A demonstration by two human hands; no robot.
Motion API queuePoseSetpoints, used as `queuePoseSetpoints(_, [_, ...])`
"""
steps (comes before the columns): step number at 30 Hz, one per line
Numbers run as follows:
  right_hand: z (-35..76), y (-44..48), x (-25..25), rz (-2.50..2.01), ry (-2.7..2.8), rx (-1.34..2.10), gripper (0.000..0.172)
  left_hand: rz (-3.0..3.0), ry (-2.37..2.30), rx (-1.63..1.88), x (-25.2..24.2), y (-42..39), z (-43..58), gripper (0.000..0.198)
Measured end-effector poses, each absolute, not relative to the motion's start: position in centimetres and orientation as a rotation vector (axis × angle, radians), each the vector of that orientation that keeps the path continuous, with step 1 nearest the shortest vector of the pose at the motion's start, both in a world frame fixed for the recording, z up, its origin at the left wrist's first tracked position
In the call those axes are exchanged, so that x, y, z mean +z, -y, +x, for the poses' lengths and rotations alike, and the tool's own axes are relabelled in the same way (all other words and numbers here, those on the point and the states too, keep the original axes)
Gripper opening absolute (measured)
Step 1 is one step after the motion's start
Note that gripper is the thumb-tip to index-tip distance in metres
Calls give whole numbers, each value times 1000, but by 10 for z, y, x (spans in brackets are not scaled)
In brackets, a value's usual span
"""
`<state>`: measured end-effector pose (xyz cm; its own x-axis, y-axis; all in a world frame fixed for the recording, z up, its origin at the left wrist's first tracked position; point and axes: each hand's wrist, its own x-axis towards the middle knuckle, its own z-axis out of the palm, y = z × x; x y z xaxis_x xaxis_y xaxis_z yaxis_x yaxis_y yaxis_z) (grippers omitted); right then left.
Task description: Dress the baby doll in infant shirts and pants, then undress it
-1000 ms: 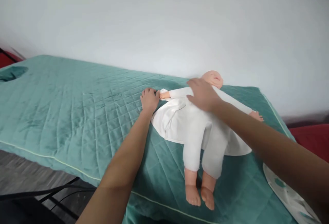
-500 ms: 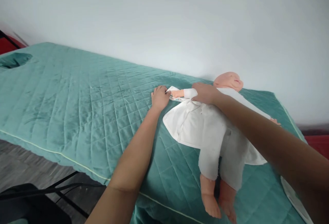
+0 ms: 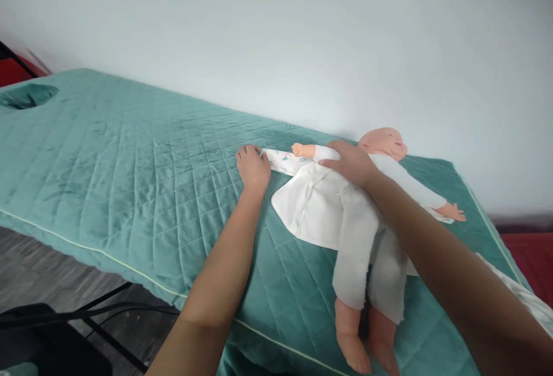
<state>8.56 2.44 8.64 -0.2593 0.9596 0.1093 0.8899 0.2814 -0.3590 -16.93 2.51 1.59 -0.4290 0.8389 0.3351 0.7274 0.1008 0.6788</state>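
Observation:
A baby doll point(image 3: 356, 226) in a white top and white trousers lies on its back on a green quilted bed cover point(image 3: 142, 163). My left hand point(image 3: 253, 167) is closed on the end of a white sleeve point(image 3: 283, 160) with a small coloured print, stretched flat to the left of the doll. The doll's small fist point(image 3: 302, 150) lies bare above that sleeve. My right hand point(image 3: 352, 161) is wrapped over the doll's white-sleeved upper arm near the shoulder. White garment cloth point(image 3: 311, 206) is spread beside and under the doll's trunk.
A white wall point(image 3: 259, 42) stands behind the bed. Printed white cloth point(image 3: 514, 287) lies at the right edge, partly behind my right forearm. A face hole point(image 3: 30, 97) opens at the bed's far left. Below on the left is a dark object point(image 3: 47, 341) by the bed frame.
My left hand has moved left, drawing the printed sleeve straight and off the doll's fist. My right hand stays on the doll's arm. The doll's other hand now shows more fully.

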Motion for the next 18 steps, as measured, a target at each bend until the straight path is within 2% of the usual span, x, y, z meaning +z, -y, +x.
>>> queuePoseSetpoints(3, [83, -23, 84, -1686, 2271, 272, 40, 1747, -2168, 1253, 19, -9, -154, 13])
queuePoseSetpoints(8, [81, -19, 86, -1675, 2311, 213, 40, 2059, -1673, 763, 21, 13, -129, 34])
queuePoseSetpoints(11, [81, -18, 86, -1653, 2335, 202, 39, 2072, -1541, 667, 23, 12, -120, 38])
queuePoseSetpoints(14, [82, -16, 86, -1624, 2361, 167, 40, 1964, -1341, 782, 23, 4, -116, 28])
queuePoseSetpoints(18, [82, -13, 89, -1634, 2356, 166, 46, 1344, -999, 1124, 21, -8, -119, 20])
